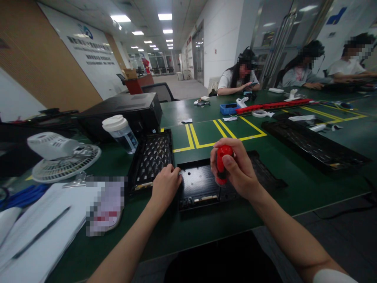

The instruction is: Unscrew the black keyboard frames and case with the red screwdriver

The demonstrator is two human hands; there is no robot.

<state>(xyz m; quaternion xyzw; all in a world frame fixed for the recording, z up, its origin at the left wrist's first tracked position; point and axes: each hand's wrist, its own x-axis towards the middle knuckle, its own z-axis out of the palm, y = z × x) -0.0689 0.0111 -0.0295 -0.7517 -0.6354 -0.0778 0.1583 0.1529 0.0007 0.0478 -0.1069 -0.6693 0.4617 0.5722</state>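
Note:
A black plastic panel [200, 182] lies on the green table in front of me, with a pale strip near its front edge. At its left edge is my left hand [166, 182], fingers closed together on the rim and steadying it. Above the panel's middle, my right hand [235, 167] is wrapped round a red-handled screwdriver [224, 155], held upright. Its tip cannot be made out clearly. The panel's right part [263, 171] is partly hidden by my right hand. Just left of my left hand lies another black panel [153, 157] with a patterned inside.
On the left are a white fan [64, 157], a lidded cup [120, 133], a phone [106, 206], and papers with a pen [41, 232]. A long black panel [312, 143] lies at right. Behind are a blue box [229, 109] and a red strip [273, 105]. Several people sit across.

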